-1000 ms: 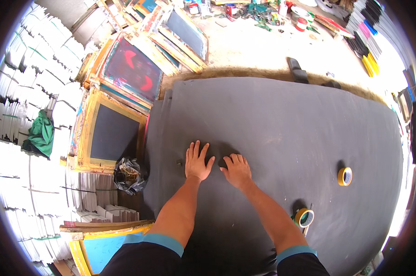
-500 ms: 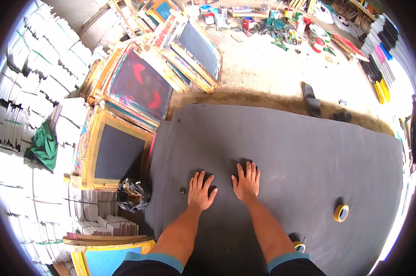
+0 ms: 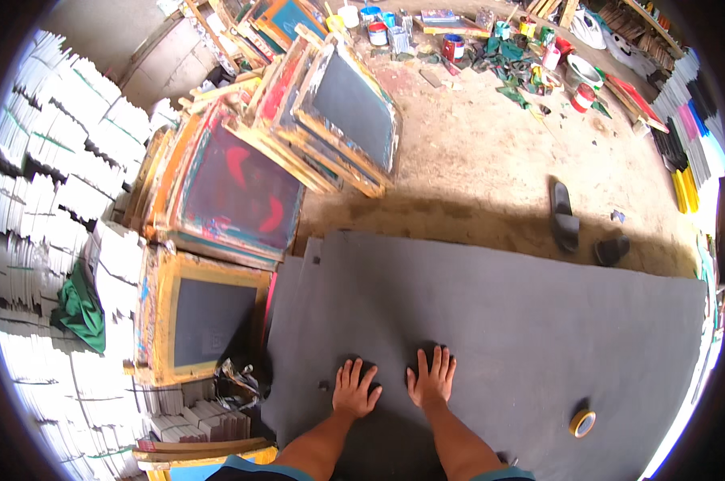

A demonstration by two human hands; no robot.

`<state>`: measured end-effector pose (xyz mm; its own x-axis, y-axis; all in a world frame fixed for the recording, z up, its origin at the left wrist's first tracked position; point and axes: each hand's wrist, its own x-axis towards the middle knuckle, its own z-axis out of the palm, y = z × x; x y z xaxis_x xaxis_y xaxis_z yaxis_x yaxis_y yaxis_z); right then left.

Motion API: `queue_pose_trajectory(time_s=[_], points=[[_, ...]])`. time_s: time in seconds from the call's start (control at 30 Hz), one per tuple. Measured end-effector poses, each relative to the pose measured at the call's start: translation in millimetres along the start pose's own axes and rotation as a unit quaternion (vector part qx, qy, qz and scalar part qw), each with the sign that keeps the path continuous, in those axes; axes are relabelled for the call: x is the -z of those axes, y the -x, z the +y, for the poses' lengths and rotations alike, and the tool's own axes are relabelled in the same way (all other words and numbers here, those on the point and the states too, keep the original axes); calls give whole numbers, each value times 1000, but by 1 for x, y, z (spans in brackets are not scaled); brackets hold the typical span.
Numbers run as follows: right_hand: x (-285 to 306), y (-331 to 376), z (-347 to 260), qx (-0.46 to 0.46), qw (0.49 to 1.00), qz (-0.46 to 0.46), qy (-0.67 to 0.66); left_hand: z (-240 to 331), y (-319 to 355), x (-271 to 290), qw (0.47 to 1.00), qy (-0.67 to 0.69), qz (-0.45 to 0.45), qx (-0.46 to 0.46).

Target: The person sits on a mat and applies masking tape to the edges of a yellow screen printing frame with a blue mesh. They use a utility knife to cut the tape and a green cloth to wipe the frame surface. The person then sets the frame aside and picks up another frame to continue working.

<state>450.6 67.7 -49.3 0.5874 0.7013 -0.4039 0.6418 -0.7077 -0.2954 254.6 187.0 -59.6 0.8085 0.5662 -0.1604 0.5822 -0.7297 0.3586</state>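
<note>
Both hands rest palm down on a large dark grey sheet (image 3: 523, 345) that spreads out before me, its left edge looking layered. My left hand (image 3: 354, 391) lies with its fingers apart, holding nothing; a small dark square spot is just left of it. A short gap to the right, my right hand (image 3: 432, 379) is also flat and empty, fingers spread. Farther right, a roll of yellow tape (image 3: 582, 423) stands on the sheet, casting a small shadow.
Wood-framed printing screens (image 3: 242, 176) lean at the left beside tall stacks of white sheets (image 3: 66, 192). A green cloth (image 3: 82, 309) hangs there. Black slippers (image 3: 565, 216) lie on the floor beyond the sheet. Paint cans (image 3: 453, 48) and a grey basin (image 3: 583, 74) stand at the back.
The view has tilted upward, so the sheet, tape and hands appear lower in the picture and more floor shows. Both hands stay flat on the sheet.
</note>
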Motion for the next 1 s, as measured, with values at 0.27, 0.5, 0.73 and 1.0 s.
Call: queue_pose_trajectory(time_s=[0.27, 0.5, 0.73, 1.0], points=[[-7, -1, 5, -20, 995, -74, -63, -6, -134, 29, 986, -26, 66, 148], [-9, -3, 7, -43, 986, -157, -36, -3, -335, 57, 848, 7, 40, 528], [-16, -2, 12, 23, 992, -43, 120, 2, -347, 52, 833, -16, -30, 553], [67, -198, -32, -19, 999, 30, 9, 2, -354, 57, 830, -21, -37, 556]])
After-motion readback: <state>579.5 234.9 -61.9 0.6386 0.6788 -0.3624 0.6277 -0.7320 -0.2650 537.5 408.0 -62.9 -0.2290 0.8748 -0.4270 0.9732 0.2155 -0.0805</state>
